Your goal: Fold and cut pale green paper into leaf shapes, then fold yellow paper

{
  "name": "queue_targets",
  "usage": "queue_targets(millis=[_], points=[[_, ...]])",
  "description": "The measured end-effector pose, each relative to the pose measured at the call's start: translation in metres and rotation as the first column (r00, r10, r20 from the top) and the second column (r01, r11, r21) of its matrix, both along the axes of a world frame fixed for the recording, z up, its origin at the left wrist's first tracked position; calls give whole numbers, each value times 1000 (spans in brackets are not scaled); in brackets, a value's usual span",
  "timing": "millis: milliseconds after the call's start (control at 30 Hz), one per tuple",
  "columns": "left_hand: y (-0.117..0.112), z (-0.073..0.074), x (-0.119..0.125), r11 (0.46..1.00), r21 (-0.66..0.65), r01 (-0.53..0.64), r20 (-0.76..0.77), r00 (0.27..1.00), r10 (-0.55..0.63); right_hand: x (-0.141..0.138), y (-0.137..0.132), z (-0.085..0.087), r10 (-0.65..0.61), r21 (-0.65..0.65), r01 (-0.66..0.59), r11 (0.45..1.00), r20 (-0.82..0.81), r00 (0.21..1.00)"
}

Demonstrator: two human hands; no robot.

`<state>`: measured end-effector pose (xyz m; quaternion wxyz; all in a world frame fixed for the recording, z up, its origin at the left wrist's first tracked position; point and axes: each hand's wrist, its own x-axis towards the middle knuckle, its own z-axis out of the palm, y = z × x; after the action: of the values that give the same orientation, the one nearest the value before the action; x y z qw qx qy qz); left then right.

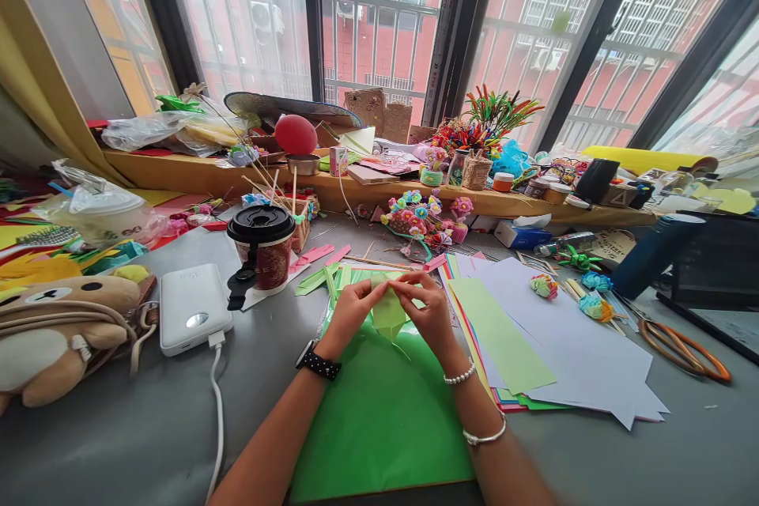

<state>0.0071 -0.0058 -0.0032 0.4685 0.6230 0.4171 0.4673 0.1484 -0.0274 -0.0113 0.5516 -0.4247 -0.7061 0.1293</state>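
Both my hands meet over a green sheet [385,411] that lies in front of me on the grey table. My left hand [359,307] has its fingers closed on a light green paper piece [388,318]. From the other side, my right hand [424,304] pinches the same paper near its top edge. The paper hangs between the hands, its lower end pointed. Behind the left hand lie folded light green paper strips [317,278]. Pink folded strips [313,256] lie beyond them.
On the left stand a lidded coffee cup [276,261] and a white power bank [193,308] with its cable. To the right, paper sheets [569,332] carry folded paper flowers [544,286]. Scissors [688,348] lie farther right. A cluttered sill [391,194] runs along the back.
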Motion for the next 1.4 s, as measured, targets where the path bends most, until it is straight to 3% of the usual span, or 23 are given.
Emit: queue_targets(millis=[167, 333, 700, 1100, 1233, 1400], points=[[-1, 1, 0, 997, -17, 73, -13, 997, -73, 2, 1, 2, -21, -206, -27, 978, -229, 973], [-1, -1, 0, 986, 12, 164, -97, 982, -162, 5, 3, 2, -37, -358, -53, 932, -238, 970], [1, -5, 1, 988, 20, 154, -160, 976, -149, 3, 2, 4, -57, -363, -24, 931, -213, 975], [0, -1, -2, 960, -41, 279, -176, 943, -282, 3, 3, 3, -5, -360, -75, 930, -216, 976], [-1, -1, -2, 962, -81, 262, -149, 951, -272, 6, 8, -2, 3, -384, -113, 916, -275, 961], [0, 0, -3, 975, -58, 213, -152, 964, -219, 12, 10, -3, 25, -400, -50, 915, -68, 997]])
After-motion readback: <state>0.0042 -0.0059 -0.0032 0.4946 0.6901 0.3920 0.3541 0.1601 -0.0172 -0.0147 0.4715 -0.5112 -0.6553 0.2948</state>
